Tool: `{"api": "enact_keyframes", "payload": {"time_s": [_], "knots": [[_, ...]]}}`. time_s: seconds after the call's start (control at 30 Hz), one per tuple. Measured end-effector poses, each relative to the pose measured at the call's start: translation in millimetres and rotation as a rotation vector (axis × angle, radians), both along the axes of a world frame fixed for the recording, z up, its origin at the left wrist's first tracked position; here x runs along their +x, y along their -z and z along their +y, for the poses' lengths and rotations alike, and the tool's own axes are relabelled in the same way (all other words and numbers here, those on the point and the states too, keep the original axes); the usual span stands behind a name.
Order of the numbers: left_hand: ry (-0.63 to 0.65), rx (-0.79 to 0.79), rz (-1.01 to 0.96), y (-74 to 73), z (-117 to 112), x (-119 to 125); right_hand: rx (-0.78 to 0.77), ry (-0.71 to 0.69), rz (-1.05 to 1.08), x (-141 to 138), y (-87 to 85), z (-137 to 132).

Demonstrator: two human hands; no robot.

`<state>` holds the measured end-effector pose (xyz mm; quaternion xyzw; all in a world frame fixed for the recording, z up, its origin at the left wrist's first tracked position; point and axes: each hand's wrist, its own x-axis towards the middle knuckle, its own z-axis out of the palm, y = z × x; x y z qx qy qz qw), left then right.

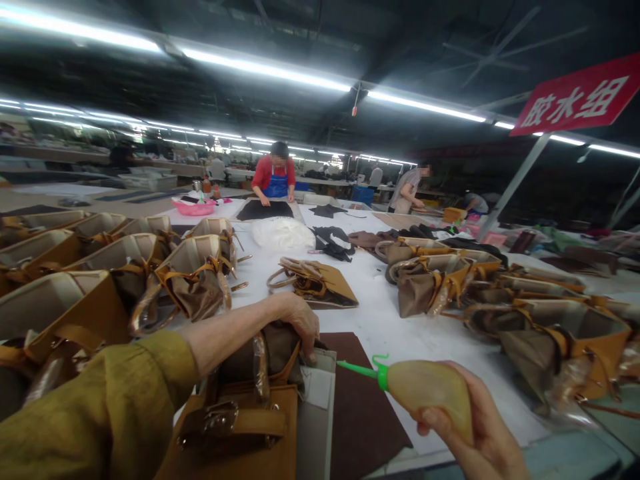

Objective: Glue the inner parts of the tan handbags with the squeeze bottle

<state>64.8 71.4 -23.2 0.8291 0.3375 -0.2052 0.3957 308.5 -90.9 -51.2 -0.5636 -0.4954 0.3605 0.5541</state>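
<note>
My left hand (299, 321) reaches over a tan and brown leather handbag (240, 420) lying at the near edge of the white table (395, 320). Its fingers curl down onto the bag's upper edge and a grey panel (316, 393) beside it. My right hand (480, 433) is at the lower right, wrapped round a yellowish squeeze bottle (430, 390) with a green nozzle (363, 370) that points left toward the bag. A dark brown mat (360, 413) lies under the nozzle.
Several tan handbags stand in rows at the left (100, 280) and right (500, 293). One bag (315, 283) lies flat mid-table. A person in red with a blue apron (275, 177) works at the far end, another person (407, 190) to the right. A red sign (580, 97) hangs overhead.
</note>
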Motion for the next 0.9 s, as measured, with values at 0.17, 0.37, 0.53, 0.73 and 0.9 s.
{"api": "enact_keyframes", "payload": {"time_s": [0.17,0.37,0.53,0.73,0.9], "knots": [[-0.074,-0.194,0.010,13.4,3.5,-4.4,0.052,-0.001,-0.041,-7.1,3.8,11.1],[-0.127,-0.297,0.028,16.4,3.7,-3.6,0.049,-0.010,-0.109,-7.5,3.3,14.5],[-0.158,-0.333,0.043,17.1,3.5,-3.8,0.078,0.009,-0.067,-12.2,-1.3,15.4],[-0.169,-0.337,0.036,16.4,4.0,-5.7,0.099,0.005,-0.136,-8.4,1.8,19.5],[-0.158,-0.331,0.019,17.3,3.6,-6.8,0.171,0.031,-0.163,-4.8,11.0,14.1]]}}
